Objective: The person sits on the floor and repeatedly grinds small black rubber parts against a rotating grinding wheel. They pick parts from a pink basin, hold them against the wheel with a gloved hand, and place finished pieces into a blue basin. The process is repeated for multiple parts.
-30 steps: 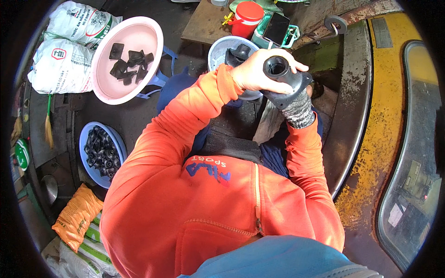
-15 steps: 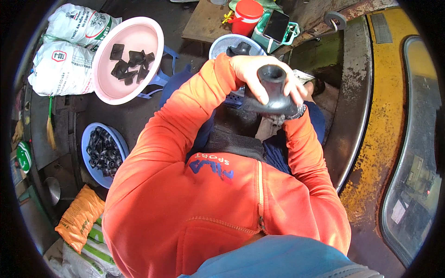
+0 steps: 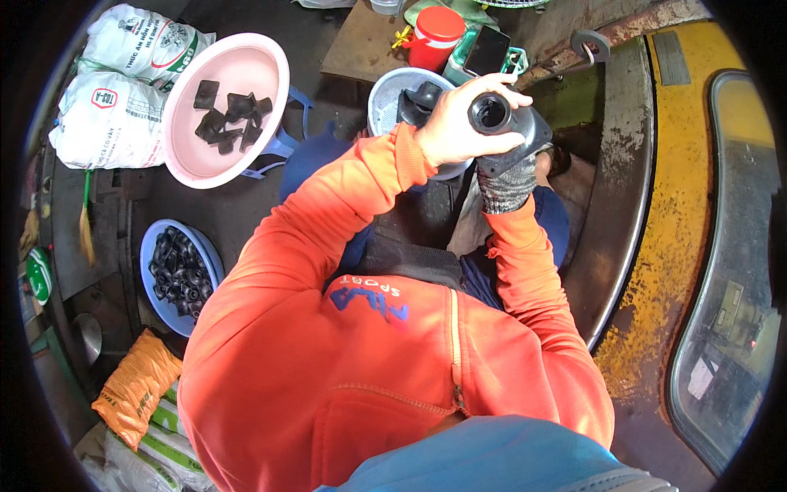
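Note:
My left hand [image 3: 455, 127], bare, wraps its fingers and thumb round the neck of a black rubber boot [image 3: 537, 131] with a round opening and a flat, wide flange. The opening faces up toward me. My right hand [image 3: 508, 184], in a grey knit glove, is under the flange from below; its fingertips are hidden behind the part. Just beyond my left hand stands a pale blue mesh basket [image 3: 381, 111] with black rubber pieces [image 3: 425, 94] in it.
At left, a pink basin [image 3: 184, 148] on a blue stool [image 3: 283, 143] holds several black pieces. A blue basin [image 3: 215, 262] full of small black parts stands nearer. Beyond are a red jug [image 3: 434, 49] and a phone [image 3: 487, 51]. A rusty yellow panel [image 3: 656, 320] borders the right.
The rubber boot has tipped so its opening points more toward me, its flange now showing on the right. My hands have shifted slightly away from me, uncovering the gloved right hand.

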The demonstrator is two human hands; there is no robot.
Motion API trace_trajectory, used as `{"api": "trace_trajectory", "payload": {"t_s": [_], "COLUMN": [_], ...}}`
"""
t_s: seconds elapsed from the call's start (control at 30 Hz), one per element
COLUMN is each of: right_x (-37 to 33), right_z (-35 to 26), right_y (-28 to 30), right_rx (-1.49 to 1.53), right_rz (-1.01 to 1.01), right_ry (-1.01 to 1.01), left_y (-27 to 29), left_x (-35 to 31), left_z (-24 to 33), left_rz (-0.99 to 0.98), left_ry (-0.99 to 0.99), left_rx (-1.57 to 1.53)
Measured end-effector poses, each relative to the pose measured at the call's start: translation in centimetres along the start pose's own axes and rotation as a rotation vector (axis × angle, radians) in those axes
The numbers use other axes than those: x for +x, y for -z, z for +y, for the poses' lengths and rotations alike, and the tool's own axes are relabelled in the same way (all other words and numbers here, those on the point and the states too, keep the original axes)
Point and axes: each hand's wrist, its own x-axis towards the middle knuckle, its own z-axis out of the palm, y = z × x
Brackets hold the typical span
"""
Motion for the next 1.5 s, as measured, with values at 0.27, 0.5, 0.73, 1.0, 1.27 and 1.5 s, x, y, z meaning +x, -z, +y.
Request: {"api": "trace_trajectory", "payload": {"t_s": [0.27,0.5,0.73,1.0,1.27,1.5], "right_x": [0.7,-1.8,-0.7,1.0,-0.1,0.7], "right_z": [-2.5,-0.2,-3.9,-1.2,0.0,-3.7], "right_y": [3.0,3.5,2.5,2.0,0.5,4.4], "right_rx": [0.056,0.314,0.243,0.055,0.642,-0.252], "right_rz": [-0.276,-0.458,-0.279,-0.105,0.063,-0.398], "right_ry": [0.057,-0.094,-0.124,0.056,-0.133,0.182], "left_y": [1.6,2.2,2.3,1.3,0.4,1.1], "left_x": [0.9,1.2,2.8,1.3,0.2,0.8], "left_z": [1.6,2.1,2.0,2.0,0.8,1.5], "left_rz": [-0.229,-0.577,-0.899,-0.176,-0.116,-0.335], "left_ry": [-0.132,0.008,0.002,0.31,-0.003,0.005], "left_rx": [-0.046,-0.404,-0.602,-0.181,0.034,-0.275]}}
